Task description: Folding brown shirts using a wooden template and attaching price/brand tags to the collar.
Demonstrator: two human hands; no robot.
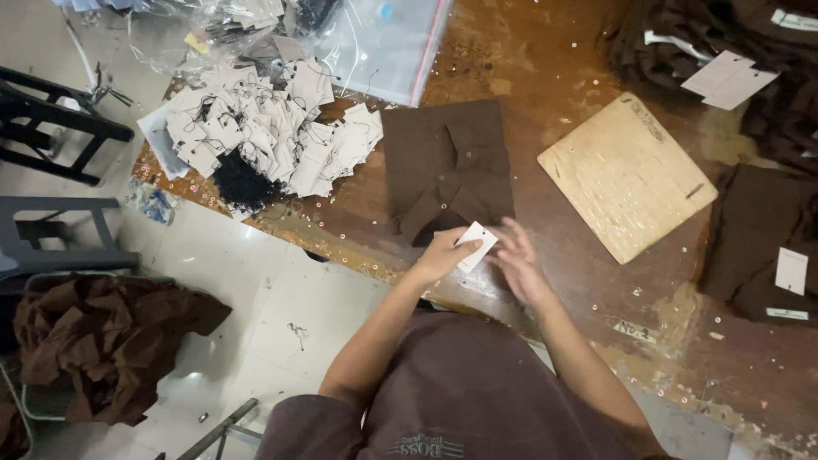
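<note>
1. Left hand [443, 254] at the near edge of the worn wooden table [545, 68], fingers pinched together on a small white hang tag [474, 245]; thumb on top, other fingers beneath.
2. Tag tilted, long axis running from lower left to upper right, its far corner overlapping the near hem of a folded brown shirt [446, 166].
3. Right hand [518, 266] just beside the tag on its right, fingers spread apart and blurred, holding nothing; fingertips at or near the tag's right edge, contact not clear.
4. Key relation: tag between the two hands, gripped only by the left; shirt directly beyond the tag, away from the body, collar end toward the near edge.
5. Further left on the table, a heap of similar white hang tags [273, 128] with black strings, and clear plastic bags [383, 43] beyond them.
6. To the right of the shirt, a pale wooden board [626, 175] lying flat, well apart from both hands.
7. Along the right edge, more folded brown garments [758, 238] with white tags.
8. On the floor at left, a crumpled pile of brown cloth [102, 341] in a basket.
</note>
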